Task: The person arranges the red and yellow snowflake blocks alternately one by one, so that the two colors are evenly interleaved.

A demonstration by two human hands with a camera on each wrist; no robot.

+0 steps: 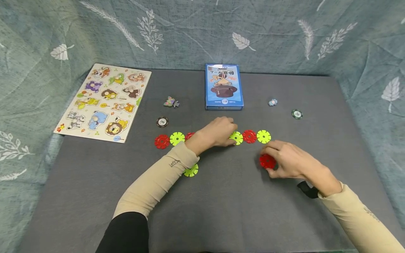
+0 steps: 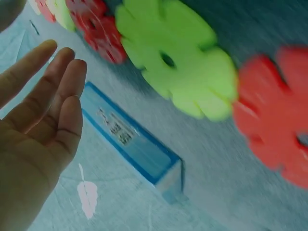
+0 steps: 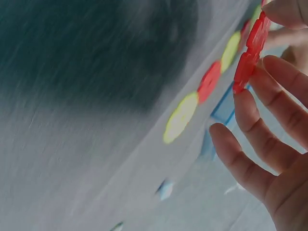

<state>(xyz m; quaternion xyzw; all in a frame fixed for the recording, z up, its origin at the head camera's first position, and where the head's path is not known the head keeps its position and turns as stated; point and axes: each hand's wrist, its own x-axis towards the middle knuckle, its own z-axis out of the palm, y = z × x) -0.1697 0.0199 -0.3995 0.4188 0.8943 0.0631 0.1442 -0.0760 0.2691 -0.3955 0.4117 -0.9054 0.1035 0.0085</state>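
Observation:
A row of red and yellow-green notched, flower-shaped plastic discs runs across the grey table, its middle hidden by my left hand [image 1: 218,131]. The thumb and fingertips of that hand are spread about a green disc [image 1: 236,138] in the row; its fingers look loosely extended in the left wrist view. To its right lie a red disc [image 1: 249,136] and the green end disc [image 1: 264,136]. My right hand [image 1: 289,160] pinches a loose red disc [image 1: 267,161] between thumb and fingers, just below the row's right end. In the right wrist view this red disc [image 3: 250,53] appears nearly edge-on.
Another green disc [image 1: 191,170] lies partly under the left forearm. Behind the row stand a blue box [image 1: 224,88], a butterfly trinket [image 1: 171,102], a small blue trinket [image 1: 272,102] and two poker chips, one dark [image 1: 162,122], one green [image 1: 297,114]. An animal puzzle board [image 1: 104,102] lies far left.

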